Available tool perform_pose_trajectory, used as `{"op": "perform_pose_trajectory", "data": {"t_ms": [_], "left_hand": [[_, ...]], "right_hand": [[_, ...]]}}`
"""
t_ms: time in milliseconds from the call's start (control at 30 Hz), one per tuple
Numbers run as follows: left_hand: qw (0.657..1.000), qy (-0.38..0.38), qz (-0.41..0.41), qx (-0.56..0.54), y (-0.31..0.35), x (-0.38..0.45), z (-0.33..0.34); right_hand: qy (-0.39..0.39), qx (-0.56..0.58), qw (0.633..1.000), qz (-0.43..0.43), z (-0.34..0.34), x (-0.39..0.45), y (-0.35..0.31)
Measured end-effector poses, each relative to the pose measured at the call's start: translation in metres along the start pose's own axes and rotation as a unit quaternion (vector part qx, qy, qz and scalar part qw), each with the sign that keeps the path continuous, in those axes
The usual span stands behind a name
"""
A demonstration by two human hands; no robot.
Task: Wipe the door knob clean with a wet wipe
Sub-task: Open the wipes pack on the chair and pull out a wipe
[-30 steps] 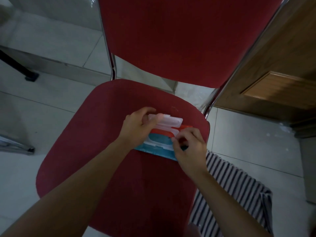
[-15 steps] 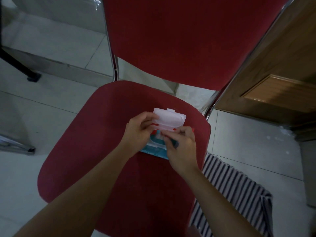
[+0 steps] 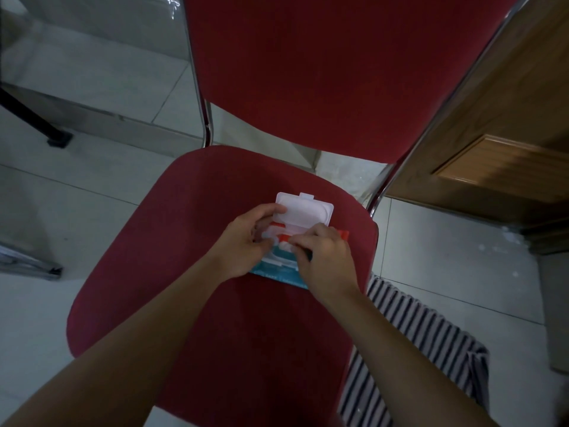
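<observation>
The wet wipe pack (image 3: 278, 271) lies flat on the red chair seat (image 3: 172, 241), toward its rear right portion, near the right edge. Its white flip lid (image 3: 303, 209) stands open, hinged away from the person. The left hand (image 3: 243, 245) rests on the pack's left end, fingers curled against the lid's left edge. The right hand (image 3: 323, 257) has its fingertips pinched together at the dispensing opening; whether a wipe is gripped cannot be told. The seat's front half is unoccupied. A striped cloth (image 3: 412, 343) lies on the tiled floor (image 3: 446, 266) at right, beside a wooden door (image 3: 505, 143). No door knob is in view.

A red chair seat (image 3: 147, 272) carries the wet-wipe pack (image 3: 277, 271).
</observation>
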State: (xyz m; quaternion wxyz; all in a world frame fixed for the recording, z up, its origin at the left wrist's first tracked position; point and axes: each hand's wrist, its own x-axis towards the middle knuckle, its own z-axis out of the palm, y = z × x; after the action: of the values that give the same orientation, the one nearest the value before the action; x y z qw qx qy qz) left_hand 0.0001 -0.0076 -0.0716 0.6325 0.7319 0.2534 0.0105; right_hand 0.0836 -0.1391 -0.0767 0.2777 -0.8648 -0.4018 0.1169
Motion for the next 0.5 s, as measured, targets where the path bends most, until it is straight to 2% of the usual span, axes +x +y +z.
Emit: {"op": "perform_pose_trajectory", "data": {"t_ms": [133,300,500], "left_hand": [[1.0,0.002,-0.008,-0.016,0.0011,0.0002,0.0005],[1.0,-0.005,-0.011,-0.013,0.002,0.0003,-0.0003],[1.0,-0.005,-0.018,-0.011,0.0017,0.0011,0.0003]], "right_hand": [[-0.037,-0.054,0.996,-0.064,0.0005,0.0035,-0.0007],[-0.085,-0.123,0.986,-0.078,0.0045,0.0039,-0.002],[-0.097,-0.003,0.995,-0.026,-0.0012,0.007,0.0022]]}}
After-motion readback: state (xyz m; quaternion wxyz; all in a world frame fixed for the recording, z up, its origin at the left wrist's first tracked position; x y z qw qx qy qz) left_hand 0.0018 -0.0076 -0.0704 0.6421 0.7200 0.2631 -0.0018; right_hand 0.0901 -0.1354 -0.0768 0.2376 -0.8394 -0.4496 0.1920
